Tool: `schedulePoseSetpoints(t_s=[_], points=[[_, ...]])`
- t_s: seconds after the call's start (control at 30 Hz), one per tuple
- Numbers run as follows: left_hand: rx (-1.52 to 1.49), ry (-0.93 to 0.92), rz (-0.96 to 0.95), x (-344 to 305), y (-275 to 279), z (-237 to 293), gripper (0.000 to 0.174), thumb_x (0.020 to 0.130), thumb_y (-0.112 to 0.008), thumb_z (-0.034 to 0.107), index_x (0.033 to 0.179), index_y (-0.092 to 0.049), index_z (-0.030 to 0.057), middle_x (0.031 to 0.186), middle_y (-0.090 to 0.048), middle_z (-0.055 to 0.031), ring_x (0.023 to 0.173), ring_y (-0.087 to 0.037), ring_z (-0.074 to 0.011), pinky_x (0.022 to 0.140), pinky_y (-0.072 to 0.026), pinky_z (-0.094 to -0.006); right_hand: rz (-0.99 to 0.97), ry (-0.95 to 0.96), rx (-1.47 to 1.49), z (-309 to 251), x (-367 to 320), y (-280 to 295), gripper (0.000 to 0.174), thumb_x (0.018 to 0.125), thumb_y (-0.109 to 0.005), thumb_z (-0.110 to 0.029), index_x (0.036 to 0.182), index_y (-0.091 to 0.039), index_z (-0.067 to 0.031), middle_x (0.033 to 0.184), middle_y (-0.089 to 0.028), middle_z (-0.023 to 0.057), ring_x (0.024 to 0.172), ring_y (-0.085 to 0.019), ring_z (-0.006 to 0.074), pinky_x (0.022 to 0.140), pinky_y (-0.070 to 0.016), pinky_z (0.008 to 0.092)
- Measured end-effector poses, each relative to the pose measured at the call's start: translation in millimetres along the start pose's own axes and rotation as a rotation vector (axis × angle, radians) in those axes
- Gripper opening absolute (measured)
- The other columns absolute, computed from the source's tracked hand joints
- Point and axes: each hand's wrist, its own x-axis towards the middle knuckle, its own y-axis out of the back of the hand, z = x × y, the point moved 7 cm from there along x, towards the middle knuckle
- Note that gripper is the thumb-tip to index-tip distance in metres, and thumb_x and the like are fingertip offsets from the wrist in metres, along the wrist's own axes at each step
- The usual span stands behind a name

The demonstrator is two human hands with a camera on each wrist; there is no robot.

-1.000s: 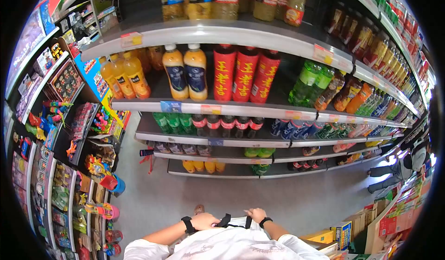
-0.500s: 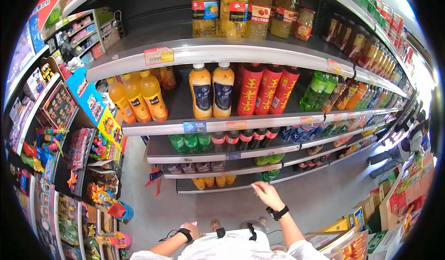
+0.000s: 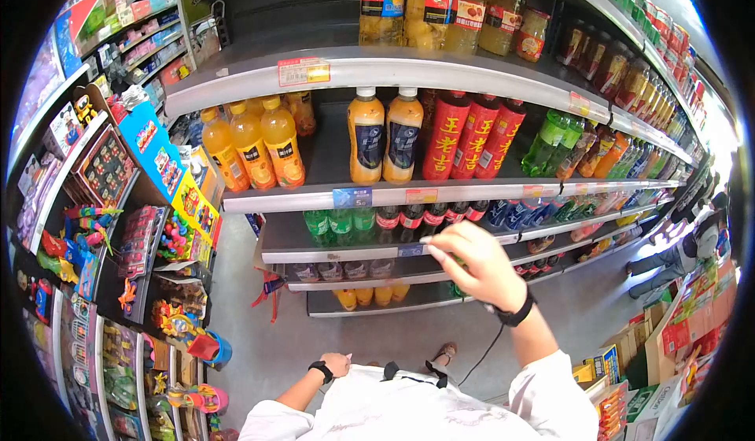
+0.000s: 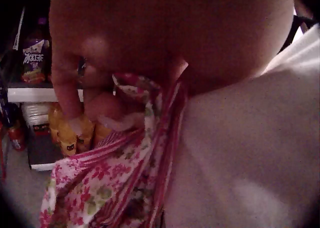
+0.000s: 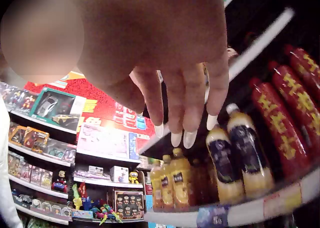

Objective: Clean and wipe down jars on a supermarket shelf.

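My right hand [image 3: 481, 262] is raised in front of the drink shelves, its fingers extended and nothing in them. In the right wrist view its fingers [image 5: 187, 112] overlap the shelf just above two orange-drink bottles [image 5: 250, 155] with dark blue labels and white caps. Red bottles [image 3: 448, 138] with yellow characters stand to the right of that pair, and orange juice bottles [image 3: 281, 146] to the left. Down at the waist, my left hand [image 3: 336, 365] holds a bunched floral cloth [image 4: 95, 193] with pink striped edging, fingers curled at its top against the white shirt.
Jars of fruit [image 3: 429, 16] fill part of the shelf above. Lower shelves [image 3: 377, 248] carry green and dark soda bottles. Toy racks [image 3: 110, 221] line the left side. Cardboard boxes [image 3: 653, 346] are stacked at the right, and another person [image 3: 668, 264] is farther down the aisle.
My right hand has risen from the waist and reached forward toward the shelves. The left hand stays low near the waist. The head view has shifted, so the bottles appear farther right.
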Motion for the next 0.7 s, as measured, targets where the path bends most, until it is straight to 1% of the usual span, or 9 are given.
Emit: schedulePoseSetpoints(t_s=[0.03, 0.07, 0.17, 0.2, 0.3, 0.33, 0.4, 0.53, 0.7], points=[[-0.034, 0.016, 0.007, -1, 3, -1, 0.034, 0.088, -0.044, 0.032, 0.092, -0.068, 0.0084, 0.096, -0.066, -0.0171, 0.090, -0.063, -0.0347, 0.076, -0.0489, -0.0474, 0.009, 0.055, -0.029, -10, 12, 11, 0.018, 0.081, -0.062, -0.008, 0.098, -0.061, -0.0038, 0.083, -0.057, 0.0094, 0.075, -0.057, 0.0271, 0.066, -0.0455, 0.0356], [-0.056, -0.043, 0.146, -1, 8, -2, 0.038, 0.089, -0.045, 0.037, 0.085, -0.068, 0.0078, 0.084, -0.068, -0.0149, 0.076, -0.065, -0.0320, 0.070, -0.0506, -0.0450, -0.008, 0.135, -0.055, -23, 21, 20, 0.022, 0.079, -0.063, -0.008, 0.100, -0.061, -0.0044, 0.085, -0.057, 0.0091, 0.075, -0.057, 0.0270, 0.066, -0.0459, 0.0356], [-0.415, 0.122, 0.122, -21, 41, -6, 0.046, 0.089, -0.045, 0.045, 0.077, -0.069, 0.0078, 0.068, -0.066, -0.0110, 0.058, -0.064, -0.0293, 0.063, -0.0514, -0.0413, -0.050, 0.395, 0.042, -81, 46, 48, 0.027, 0.073, -0.067, -0.008, 0.100, -0.061, -0.0045, 0.084, -0.056, 0.0076, 0.073, -0.056, 0.0236, 0.061, -0.0456, 0.0341], [-0.418, 0.092, 0.252, -15, 43, -17, 0.050, 0.090, -0.045, 0.048, 0.071, -0.068, 0.0071, 0.058, -0.063, -0.0075, 0.045, -0.059, -0.0274, 0.057, -0.0506, -0.0395, -0.074, 0.494, 0.063, -100, 52, 54, 0.029, 0.072, -0.070, -0.013, 0.098, -0.060, -0.0042, 0.081, -0.054, 0.0060, 0.069, -0.055, 0.0220, 0.058, -0.0436, 0.0323], [-0.495, 0.200, 0.400, -35, 85, -20, 0.047, 0.090, -0.047, 0.044, 0.073, -0.067, 0.0058, 0.064, -0.064, -0.0129, 0.054, -0.062, -0.0300, 0.059, -0.0487, -0.0418, -0.191, 0.608, 0.168, -143, 67, 67, 0.023, 0.079, -0.064, -0.016, 0.098, -0.064, -0.0033, 0.081, -0.059, 0.0047, 0.060, -0.054, 0.0171, 0.053, -0.0436, 0.0291], [-0.457, 0.148, 0.554, -36, 96, -22, 0.045, 0.089, -0.048, 0.042, 0.073, -0.066, 0.0049, 0.065, -0.064, -0.0156, 0.059, -0.062, -0.0318, 0.060, -0.0478, -0.0429, -0.291, 0.598, 0.162, -155, 69, 65, 0.027, 0.080, -0.063, -0.019, 0.103, -0.062, -0.0042, 0.088, -0.060, 0.0061, 0.070, -0.057, 0.0190, 0.058, -0.0456, 0.0285], [-0.506, 0.126, 0.727, -65, 143, -2, 0.038, 0.088, -0.051, 0.034, 0.074, -0.065, 0.0021, 0.071, -0.061, -0.0211, 0.071, -0.061, -0.0368, 0.062, -0.0455, -0.0449, -0.390, 0.562, 0.096, -175, 70, 63, 0.022, 0.073, -0.064, -0.023, 0.091, -0.061, -0.0097, 0.087, -0.057, 0.0005, 0.079, -0.057, 0.0187, 0.064, -0.0479, 0.0300], [-0.540, 0.156, 0.934, -98, 185, 15, 0.031, 0.088, -0.051, 0.026, 0.076, -0.064, 0.0001, 0.071, -0.061, -0.0195, 0.067, -0.061, -0.0373, 0.060, -0.0450, -0.0448, -0.314, 0.606, 0.075, -192, 60, 82, 0.011, 0.064, -0.062, -0.021, 0.071, -0.060, -0.0121, 0.070, -0.050, -0.0032, 0.075, -0.050, 0.0144, 0.063, -0.0402, 0.0231], [-0.526, 0.080, 0.997, -126, 228, 36, 0.027, 0.087, -0.052, 0.020, 0.074, -0.061, -0.0012, 0.067, -0.059, -0.0178, 0.065, -0.059, -0.0353, 0.060, -0.0439, -0.0435, -0.088, 0.576, -0.087, -197, 47, 69, 0.027, 0.075, -0.056, -0.024, 0.096, -0.048, -0.0085, 0.097, -0.043, 0.0030, 0.093, -0.048, 0.0179, 0.076, -0.0411, 0.0278]])
